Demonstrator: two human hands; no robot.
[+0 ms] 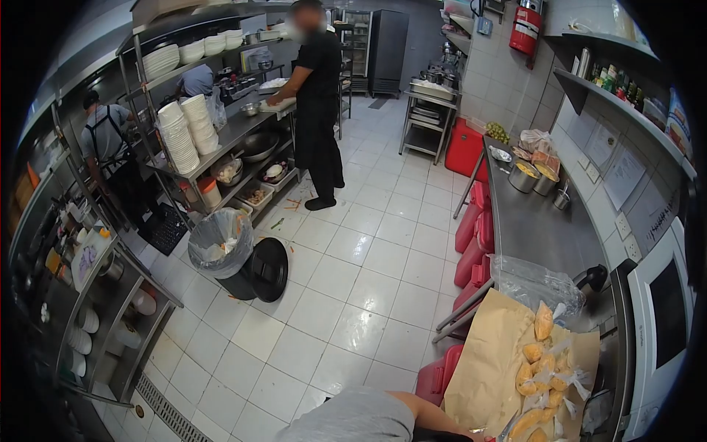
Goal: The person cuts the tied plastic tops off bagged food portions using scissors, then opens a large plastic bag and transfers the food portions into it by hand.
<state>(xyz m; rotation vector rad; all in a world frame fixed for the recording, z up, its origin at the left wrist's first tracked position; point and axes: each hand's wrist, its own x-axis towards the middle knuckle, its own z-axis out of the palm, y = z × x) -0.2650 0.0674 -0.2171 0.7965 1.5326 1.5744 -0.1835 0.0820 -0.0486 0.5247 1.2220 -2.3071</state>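
A forearm (434, 414) below a grey sleeve (353, 418), seemingly my left, reaches right along the bottom edge; its hand is cut off by the frame. My right hand is outside the view. Closest to the forearm is a sheet of brown paper (482, 346) over the near end of the steel table. Several small clear bags of orange-yellow food (543, 366) lie on that paper, some with knotted tops. A crumpled clear plastic bag (534, 283) rests just beyond it.
Pots (523, 177) stand farther along the steel table (545, 228), with a white microwave (660, 295) at right. Red bins (479, 236) line its left side. A lined trash bin (221, 247) and black lid (269, 270) are on the floor. A person (317, 103) works at the left shelving.
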